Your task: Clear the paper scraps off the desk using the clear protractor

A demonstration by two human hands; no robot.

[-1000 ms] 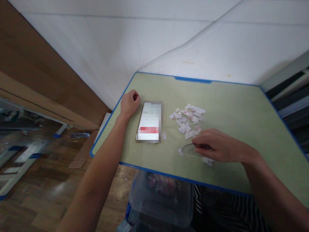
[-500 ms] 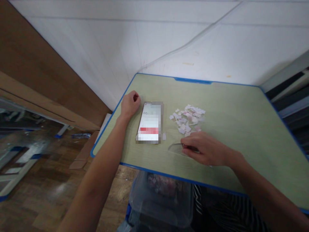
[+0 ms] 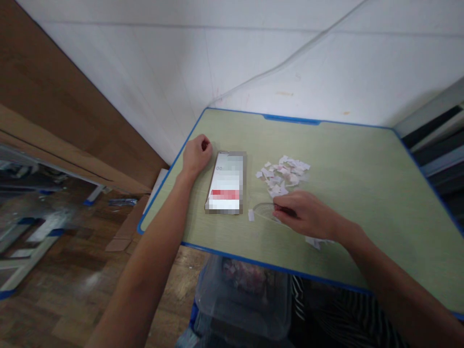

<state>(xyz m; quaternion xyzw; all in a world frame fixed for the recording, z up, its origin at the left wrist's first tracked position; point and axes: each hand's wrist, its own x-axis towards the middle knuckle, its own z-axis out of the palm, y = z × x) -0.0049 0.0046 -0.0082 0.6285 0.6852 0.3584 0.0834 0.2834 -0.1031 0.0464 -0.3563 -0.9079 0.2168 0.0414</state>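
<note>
My left hand [image 3: 197, 151] rests on the table's left side, its fingers curled into a loose fist with nothing visible in them. Beside it lies a phone [image 3: 225, 181] with a lit, partly pixelated screen. My right hand [image 3: 302, 212] pinches a thin, curved pair of tweezers [image 3: 264, 207], whose tips are smeared by motion and point left. Just left of those tips is a single paper scrap [image 3: 251, 215]. Beyond the hand spreads a pile of torn white and pinkish paper scraps [image 3: 284, 173]. More paper scraps [image 3: 314, 242] lie partly hidden under my right wrist.
The pale green table [image 3: 362, 193] has a blue edge and stands against a white wall [image 3: 145, 63]. Below its front edge sits a clear plastic box [image 3: 246, 309] with pinkish contents. A cable [image 3: 282, 63] runs along the wall. Brown boards [image 3: 72, 116] lean at the left.
My right hand has shifted slightly up, uncovering scraps beneath the wrist. The single scrap by the phone lies lower and farther right. My left hand has stayed in place.
</note>
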